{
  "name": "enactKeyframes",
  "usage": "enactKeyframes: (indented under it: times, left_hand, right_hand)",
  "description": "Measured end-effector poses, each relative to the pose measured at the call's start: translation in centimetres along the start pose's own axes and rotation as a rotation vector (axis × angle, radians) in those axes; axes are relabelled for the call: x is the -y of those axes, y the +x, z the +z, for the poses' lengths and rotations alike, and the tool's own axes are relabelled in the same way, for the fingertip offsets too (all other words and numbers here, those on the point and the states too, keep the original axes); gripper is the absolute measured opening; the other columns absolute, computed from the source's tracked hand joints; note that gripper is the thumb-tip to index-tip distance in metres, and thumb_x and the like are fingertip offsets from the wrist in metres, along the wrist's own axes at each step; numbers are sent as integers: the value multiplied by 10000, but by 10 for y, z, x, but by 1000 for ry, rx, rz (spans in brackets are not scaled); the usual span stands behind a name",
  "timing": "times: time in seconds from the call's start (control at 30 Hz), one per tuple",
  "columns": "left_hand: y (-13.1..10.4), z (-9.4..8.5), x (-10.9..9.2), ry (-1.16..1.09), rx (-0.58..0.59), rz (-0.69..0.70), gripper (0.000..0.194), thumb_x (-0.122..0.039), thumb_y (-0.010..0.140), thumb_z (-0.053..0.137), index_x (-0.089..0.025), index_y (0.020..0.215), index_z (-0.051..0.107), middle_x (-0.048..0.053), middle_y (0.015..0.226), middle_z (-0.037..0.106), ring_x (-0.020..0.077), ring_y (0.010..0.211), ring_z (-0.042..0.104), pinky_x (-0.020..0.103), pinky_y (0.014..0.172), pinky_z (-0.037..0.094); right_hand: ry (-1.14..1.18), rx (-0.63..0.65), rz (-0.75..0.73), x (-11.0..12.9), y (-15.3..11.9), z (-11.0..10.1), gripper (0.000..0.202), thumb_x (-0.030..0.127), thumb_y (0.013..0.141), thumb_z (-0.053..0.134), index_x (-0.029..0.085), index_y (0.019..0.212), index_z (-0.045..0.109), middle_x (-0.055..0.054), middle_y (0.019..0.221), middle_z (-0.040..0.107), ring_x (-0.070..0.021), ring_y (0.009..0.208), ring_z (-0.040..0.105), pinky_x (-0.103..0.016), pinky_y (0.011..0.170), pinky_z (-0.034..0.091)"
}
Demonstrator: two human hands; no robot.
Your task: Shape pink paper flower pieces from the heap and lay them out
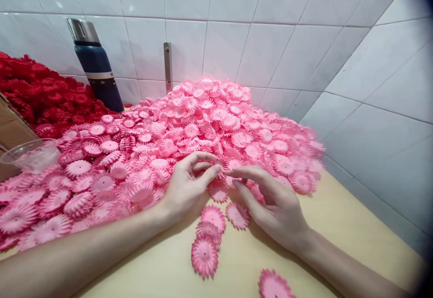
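Between the thumb and fingers of my left hand [191,178] is a small pink artificial flower piece [220,167], partly hidden by the fingertips. My right hand [270,199] is beside it, its index fingertip reaching to the piece's right edge and its thumb held apart below. Both hands are at the front of a large heap of pink petal discs [230,122]. Below them on the table lie several loose discs, among them a round one [204,255], another [237,215] under the right thumb, and one [275,284] at the bottom edge.
A dark blue bottle [98,63] stands behind the heap by the tiled wall [230,45]. At left are a red heap [43,90], a clear plastic cup [34,156] and a cardboard box [13,122]. A metal bracket [168,66] is on the wall. The table [162,262] is pale yellow.
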State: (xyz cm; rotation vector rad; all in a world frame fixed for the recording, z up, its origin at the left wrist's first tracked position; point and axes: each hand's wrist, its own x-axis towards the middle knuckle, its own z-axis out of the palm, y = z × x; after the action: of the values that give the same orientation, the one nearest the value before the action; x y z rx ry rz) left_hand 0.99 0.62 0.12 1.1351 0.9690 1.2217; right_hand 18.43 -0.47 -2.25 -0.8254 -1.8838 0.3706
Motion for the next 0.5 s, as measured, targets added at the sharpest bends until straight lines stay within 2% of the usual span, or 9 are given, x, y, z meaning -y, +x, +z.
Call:
enactKeyframes:
  times: [0.1, 0.2, 0.3, 0.4, 0.5]
  left_hand:
    - [2, -3, 2, 58, -10, 21, 222, -181, 773, 703, -145, 968, 603, 56, 918, 686, 152, 844, 656, 264, 738, 525]
    - [2, -4, 2, 96, -6, 56, 195, -147, 752, 706, -132, 927, 619, 60, 967, 668, 146, 854, 642, 256, 737, 522]
    - [1, -4, 2, 94, 8, 50, 198, -153, 736, 729, -130, 890, 607, 45, 920, 661, 127, 799, 630, 236, 697, 518]
    - [1, -3, 1, 63, -28, 21, 229, -155, 719, 752, -137, 881, 591, 15, 851, 647, 107, 751, 620, 216, 670, 511]
    - [0, -3, 0, 33, -35, -33, 219, -175, 720, 759, -135, 873, 608, 10, 788, 656, 104, 694, 616, 211, 630, 503]
  right_hand:
    - [-13, -44, -1, -1, 1, 1, 316, 38, 841, 602, 205, 1108, 627, -35, 1025, 704, -135, 960, 684, -222, 833, 565]
    - [-3, -41, -16, -1, 0, 2, 333, 29, 836, 605, 211, 1115, 628, -25, 1030, 709, -127, 954, 689, -212, 847, 564]
    - [16, -21, -29, -1, -2, 2, 377, 20, 837, 597, 225, 1153, 615, -19, 1058, 708, -126, 967, 688, -215, 862, 562]
    - [29, -9, -5, -1, -5, 1, 403, 23, 841, 593, 242, 1178, 604, -18, 1083, 706, -140, 997, 680, -243, 885, 557]
    - [5, -37, 31, -2, -6, 2, 381, 45, 839, 604, 241, 1166, 613, -32, 1084, 704, -166, 1003, 675, -286, 884, 559]
